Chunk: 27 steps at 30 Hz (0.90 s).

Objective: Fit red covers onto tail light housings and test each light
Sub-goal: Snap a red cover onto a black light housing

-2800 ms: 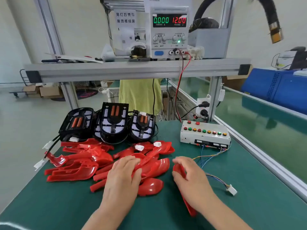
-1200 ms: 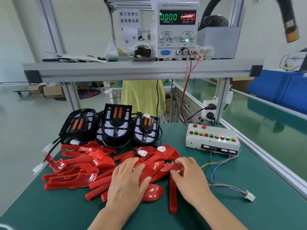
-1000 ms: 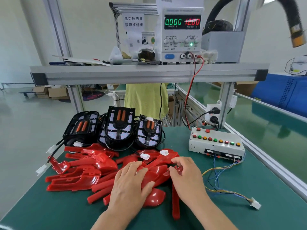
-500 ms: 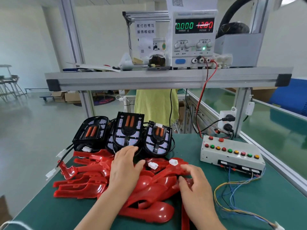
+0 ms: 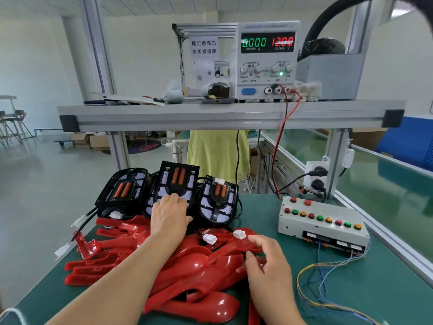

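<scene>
The left grip (image 5: 169,215) lies spread and fairly flat, its fingers (image 5: 174,199) resting on the near end of the middle housing (image 5: 179,179); whether the tips hook the rim we cannot tell from this angle. The right grip (image 5: 269,261) is narrow, thumb and forefinger pinching the edge of a red cover (image 5: 230,250) at the top of the pile of covers (image 5: 187,273) that lies between the two hands. We judge the coming move turns on this: the housing stands straight ahead of the left grip, propped at a tilt with its long axis running away from us, while the pinched cover lies slantwise, so it must be turned to line up. The housings are black, ribbed and shield-shaped, with orange inserts; the covers are glossy, translucent red, long-stemmed with spoon-like bowls. White connectors (image 5: 239,234) rest on the pile. The button box (image 5: 321,221) sits near the right grip on the green surface (image 5: 363,285).
</scene>
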Available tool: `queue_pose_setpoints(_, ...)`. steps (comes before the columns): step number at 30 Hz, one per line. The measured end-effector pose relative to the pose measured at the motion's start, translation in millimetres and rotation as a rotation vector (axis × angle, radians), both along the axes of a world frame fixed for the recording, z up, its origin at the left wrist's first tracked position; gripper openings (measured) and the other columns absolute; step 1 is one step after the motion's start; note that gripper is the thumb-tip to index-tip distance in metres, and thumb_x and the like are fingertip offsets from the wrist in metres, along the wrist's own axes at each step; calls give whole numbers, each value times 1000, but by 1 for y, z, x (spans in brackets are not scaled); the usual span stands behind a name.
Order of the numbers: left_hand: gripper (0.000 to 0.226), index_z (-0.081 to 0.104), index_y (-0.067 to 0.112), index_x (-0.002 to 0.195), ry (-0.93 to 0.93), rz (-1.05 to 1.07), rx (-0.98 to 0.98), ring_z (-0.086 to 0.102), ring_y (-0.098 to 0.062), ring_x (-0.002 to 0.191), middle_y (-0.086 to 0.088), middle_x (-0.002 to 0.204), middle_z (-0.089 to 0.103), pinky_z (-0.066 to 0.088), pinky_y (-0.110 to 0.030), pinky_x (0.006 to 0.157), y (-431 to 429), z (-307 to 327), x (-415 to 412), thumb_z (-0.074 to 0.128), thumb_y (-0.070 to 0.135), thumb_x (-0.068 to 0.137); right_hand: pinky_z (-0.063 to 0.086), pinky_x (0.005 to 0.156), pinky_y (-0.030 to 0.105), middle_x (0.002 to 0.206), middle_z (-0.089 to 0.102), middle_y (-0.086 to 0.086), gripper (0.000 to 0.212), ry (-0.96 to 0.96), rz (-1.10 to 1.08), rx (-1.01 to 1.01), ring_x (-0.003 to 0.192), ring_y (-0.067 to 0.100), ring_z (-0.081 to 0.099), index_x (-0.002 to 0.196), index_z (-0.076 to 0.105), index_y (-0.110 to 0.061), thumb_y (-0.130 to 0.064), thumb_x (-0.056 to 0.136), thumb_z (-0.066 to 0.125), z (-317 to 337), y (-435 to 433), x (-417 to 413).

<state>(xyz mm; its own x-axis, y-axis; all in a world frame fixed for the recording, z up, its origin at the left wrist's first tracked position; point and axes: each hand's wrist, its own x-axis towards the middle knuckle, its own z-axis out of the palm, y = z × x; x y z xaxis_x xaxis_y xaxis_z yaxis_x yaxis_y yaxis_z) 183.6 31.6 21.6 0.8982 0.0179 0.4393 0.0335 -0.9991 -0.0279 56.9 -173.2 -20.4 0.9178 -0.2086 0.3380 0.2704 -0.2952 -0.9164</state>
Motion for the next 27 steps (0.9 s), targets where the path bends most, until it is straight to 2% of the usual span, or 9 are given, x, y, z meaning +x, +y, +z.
queue_pose_setpoints(4, 27, 66, 22, 112, 16, 8, 123, 51, -19, 110, 4, 112, 56, 41, -34, 88, 0, 6, 4, 61, 40, 93, 46, 66, 10, 107, 59, -12, 42, -5, -1, 8, 59, 6, 69, 98, 61, -40, 1, 91, 58, 2, -2, -1)
queue_pose_setpoints(9, 21, 63, 17, 111, -11, -12, 84, 51, -19, 108, 1, 111, 55, 45, -32, 81, 3, 11, -1, 55, 31, 96, 47, 69, 12, 107, 59, -13, 44, -16, -3, -1, 60, 6, 70, 97, 60, -41, 2, 91, 58, 4, -4, -2)
queue_pose_setpoints(11, 23, 60, 17, 110, -40, -35, 24, 50, -18, 107, 2, 110, 53, 45, -30, 82, 2, 13, -8, 56, 35, 96, 48, 74, 15, 108, 61, -13, 43, -23, -13, -11, 67, 7, 71, 98, 59, -42, 0, 91, 59, 5, -6, -2)
queue_pose_setpoints(14, 20, 58, 18, 103, -92, -79, -62, 47, -17, 101, 4, 103, 48, 45, -29, 79, -4, 15, -25, 56, 36, 95, 50, 88, 29, 112, 60, -16, 40, -31, -46, -58, 87, 13, 70, 102, 59, -43, -4, 90, 60, 5, -8, -1)
queue_pose_setpoints(18, 19, 54, 18, 94, -130, -116, -166, 45, -18, 97, 7, 93, 37, 38, -28, 70, -18, 20, -48, 55, 37, 94, 47, 79, 11, 115, 57, -25, 47, -103, -39, -99, 94, 3, 64, 101, 61, -46, 0, 87, 64, 6, -4, -5)
queue_pose_setpoints(20, 19, 50, 20, 89, -149, -136, -218, 43, -16, 95, 7, 92, 37, 35, -27, 67, -28, 24, -59, 54, 38, 94, 46, 86, 11, 118, 54, -31, 49, -142, -27, -137, 108, -2, 57, 105, 61, -46, -2, 85, 68, 6, -2, -6)
queue_pose_setpoints(22, 24, 43, 21, 82, -203, -181, -279, 41, -14, 90, 8, 88, 38, 33, -27, 64, -40, 30, -72, 55, 38, 93, 43, 98, 15, 124, 51, -34, 47, -175, -1, -156, 120, -3, 52, 116, 62, -40, -6, 84, 71, 5, -1, -7)
queue_pose_setpoints(24, 25, 44, 20, 77, -283, -245, -341, 41, -14, 85, 8, 85, 41, 33, -27, 60, -54, 36, -86, 59, 36, 90, 43, 103, 21, 131, 49, -32, 51, -195, 41, -148, 125, 0, 50, 127, 58, -35, -15, 83, 74, 2, -1, -6)
queue_pose_setpoints(27, 23, 54, 16, 75, -379, -331, -414, 47, -16, 79, 5, 80, 48, 34, -25, 54, -75, 39, -108, 68, 32, 84, 42, 104, 20, 141, 43, -33, 74, -136, 140, -55, 130, -6, 46, 138, 41, -49, -38, 74, 76, 3, 3, -8)
